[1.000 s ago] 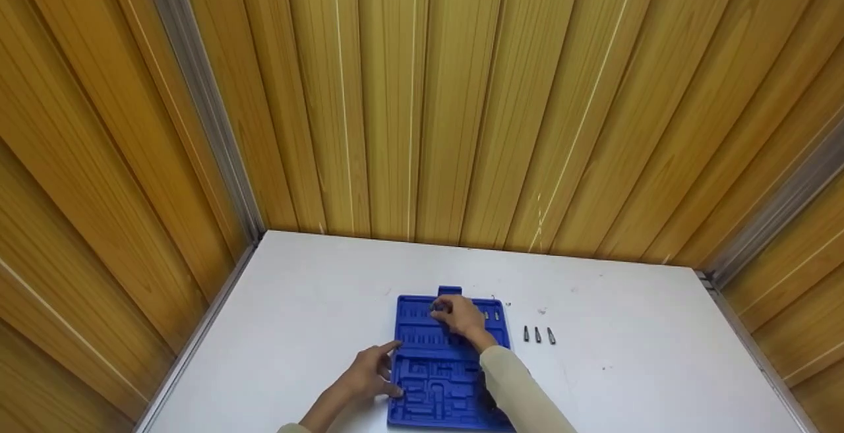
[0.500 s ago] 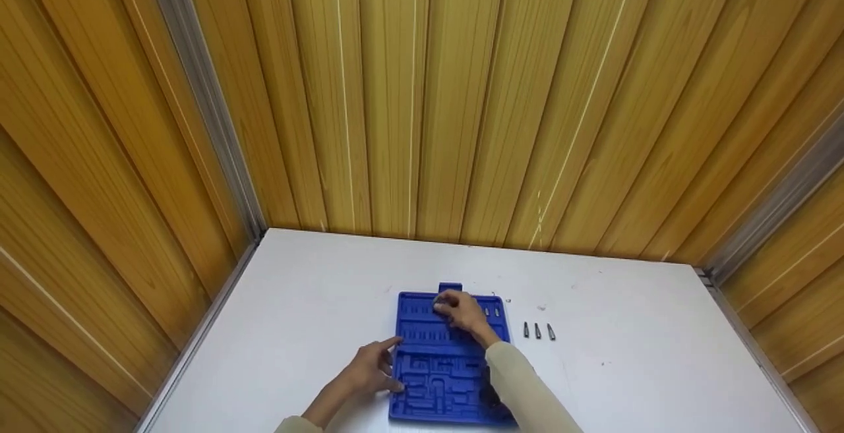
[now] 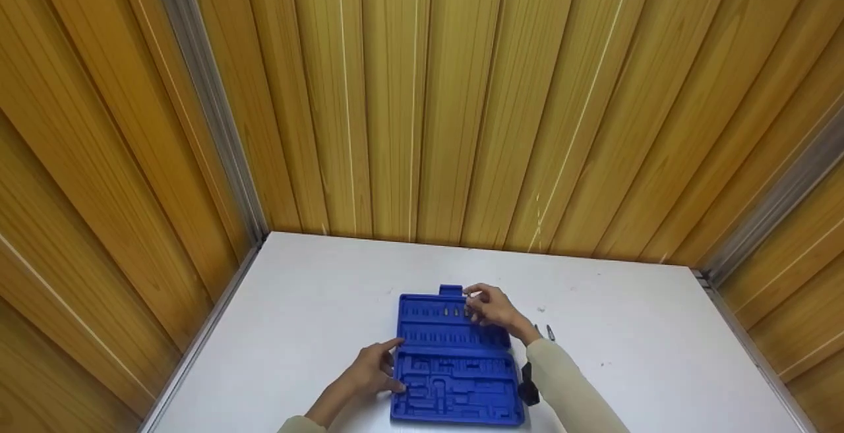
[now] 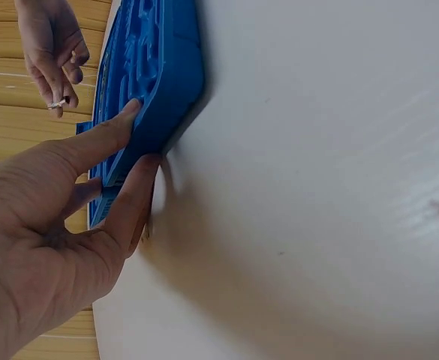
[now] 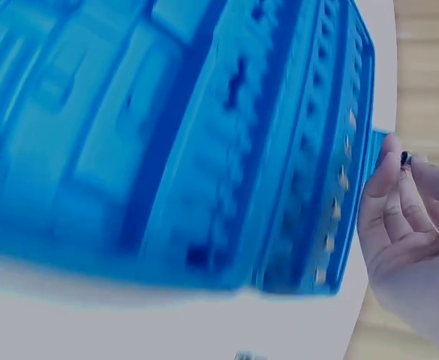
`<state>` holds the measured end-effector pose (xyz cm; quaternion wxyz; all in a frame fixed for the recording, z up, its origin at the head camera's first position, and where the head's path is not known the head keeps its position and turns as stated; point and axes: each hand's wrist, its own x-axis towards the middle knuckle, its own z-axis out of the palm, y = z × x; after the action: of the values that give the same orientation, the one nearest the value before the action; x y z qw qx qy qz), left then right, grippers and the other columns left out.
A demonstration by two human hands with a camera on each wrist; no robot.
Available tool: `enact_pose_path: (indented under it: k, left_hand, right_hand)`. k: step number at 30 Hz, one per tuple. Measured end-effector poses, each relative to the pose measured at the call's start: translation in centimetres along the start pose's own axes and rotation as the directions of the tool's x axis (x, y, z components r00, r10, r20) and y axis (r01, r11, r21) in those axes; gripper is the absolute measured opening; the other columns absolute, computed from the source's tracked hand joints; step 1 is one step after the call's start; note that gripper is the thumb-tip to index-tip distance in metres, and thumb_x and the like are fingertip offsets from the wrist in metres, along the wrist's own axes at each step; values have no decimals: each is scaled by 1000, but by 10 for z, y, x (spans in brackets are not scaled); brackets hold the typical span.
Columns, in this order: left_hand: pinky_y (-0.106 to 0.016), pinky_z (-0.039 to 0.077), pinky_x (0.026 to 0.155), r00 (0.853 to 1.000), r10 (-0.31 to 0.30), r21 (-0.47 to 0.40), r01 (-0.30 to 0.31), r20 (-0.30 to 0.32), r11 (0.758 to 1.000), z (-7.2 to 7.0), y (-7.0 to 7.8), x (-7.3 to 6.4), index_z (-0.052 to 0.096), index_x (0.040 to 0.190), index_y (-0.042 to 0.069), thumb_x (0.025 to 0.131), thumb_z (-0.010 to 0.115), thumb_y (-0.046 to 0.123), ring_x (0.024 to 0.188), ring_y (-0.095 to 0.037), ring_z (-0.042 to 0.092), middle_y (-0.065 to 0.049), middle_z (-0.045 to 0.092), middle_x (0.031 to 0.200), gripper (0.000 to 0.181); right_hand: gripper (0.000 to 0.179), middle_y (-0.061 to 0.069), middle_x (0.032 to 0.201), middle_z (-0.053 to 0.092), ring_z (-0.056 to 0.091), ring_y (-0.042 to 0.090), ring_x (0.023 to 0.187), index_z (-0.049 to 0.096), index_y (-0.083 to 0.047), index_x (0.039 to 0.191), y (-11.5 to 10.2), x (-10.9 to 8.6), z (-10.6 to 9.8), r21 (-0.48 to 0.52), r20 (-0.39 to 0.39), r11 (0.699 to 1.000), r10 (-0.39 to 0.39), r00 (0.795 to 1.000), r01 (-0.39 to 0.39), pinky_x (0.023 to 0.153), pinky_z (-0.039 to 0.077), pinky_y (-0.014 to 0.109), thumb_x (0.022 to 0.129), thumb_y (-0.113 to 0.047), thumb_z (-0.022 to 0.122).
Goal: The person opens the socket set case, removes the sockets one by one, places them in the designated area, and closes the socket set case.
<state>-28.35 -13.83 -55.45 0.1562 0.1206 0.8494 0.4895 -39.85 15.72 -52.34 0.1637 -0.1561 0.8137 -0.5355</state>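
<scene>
An open blue plastic tool case (image 3: 461, 385) with moulded slots lies on the white table. My left hand (image 3: 366, 370) grips its left edge, the thumb on the rim and fingers against the side, as the left wrist view shows (image 4: 69, 217). Over the case's upper right corner, my right hand (image 3: 493, 306) pinches a small metal bit (image 4: 58, 103) with a dark end (image 5: 406, 158) between thumb and fingertips. Several short metal bits (image 5: 336, 208) sit in the slots along the case's far row. Part of that row is behind my right hand in the head view.
Right of the case, pointed metal bits (image 3: 551, 333) lie on the white table (image 3: 646, 327), partly behind my right forearm. A blue latch tab (image 3: 451, 289) sticks out from the case's far edge. Wood-patterned panels (image 3: 422, 103) rise behind the table.
My right hand has moved right from the middle of the far row to its right end, uncovering bits there. Its forearm now overlaps the loose bits. My left hand keeps its grip.
</scene>
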Motion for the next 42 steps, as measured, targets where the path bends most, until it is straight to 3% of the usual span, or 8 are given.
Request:
enact_pose_path:
  k: [5,11,18,22,26,29,33,42]
  left_hand:
    - [-24,52,74,1000,13,0,-13,3,1000,-1,1,-1,44,149,-7,73,88,-2,87,-21,61,-13,60,99,89]
    - [-22,50,71,1000,13,-8,-13,0,1000,1,2,-1,43,149,-8,72,87,-4,87,-24,61,-15,59,99,89]
    - [-24,50,73,1000,28,-7,-28,3,1000,2,3,1,44,149,-8,73,87,-2,87,-23,60,-15,60,100,88]
    - [-28,54,77,1000,16,-14,-16,-6,1000,0,1,0,43,149,-8,73,86,-4,88,-23,61,-15,60,101,88]
    - [-33,55,81,1000,4,-16,-4,1,1000,1,1,-2,43,150,-7,73,86,-3,90,-23,62,-15,60,102,88]
    - [-32,55,80,1000,18,0,-18,5,1000,1,2,-3,43,149,-8,73,87,-2,90,-24,62,-15,61,102,88]
    - [-29,54,76,999,39,17,-40,9,999,0,1,-5,42,149,-9,74,87,-1,89,-24,62,-16,61,102,88]
    - [-28,53,77,1000,14,2,-14,-1,1000,1,1,-4,44,150,-6,74,87,-1,90,-23,61,-15,61,102,87]
  right_hand:
    - [39,21,95,72,58,11,67,47,11,138,10,-14,-28,-12,-49,999,38,998,-39,56,45,22,103,-6,55]
    - [39,8,92,69,58,14,71,48,7,140,19,-34,-60,-21,-77,995,95,992,-97,61,48,29,104,-10,52]
    - [42,16,104,66,59,17,78,47,4,143,25,-56,-89,-61,-111,985,156,982,-163,66,51,34,105,-13,52]
    - [46,19,109,64,61,17,81,46,3,144,28,-62,-99,-73,-99,983,163,982,-171,71,53,34,103,-15,58]
    - [49,15,103,65,62,16,80,45,6,144,34,-71,-107,-93,-103,983,150,983,-160,68,52,33,101,-12,61]
    - [49,13,99,67,62,16,79,44,9,143,40,-76,-112,-99,-117,982,147,982,-159,64,50,30,101,-10,60]
    - [49,19,103,68,62,15,80,44,10,144,47,-80,-113,-115,-125,981,142,982,-156,65,51,31,103,-11,59]
    - [45,22,106,63,59,18,83,53,10,140,69,-91,-115,-160,-180,973,138,974,-167,66,48,28,100,-9,64]
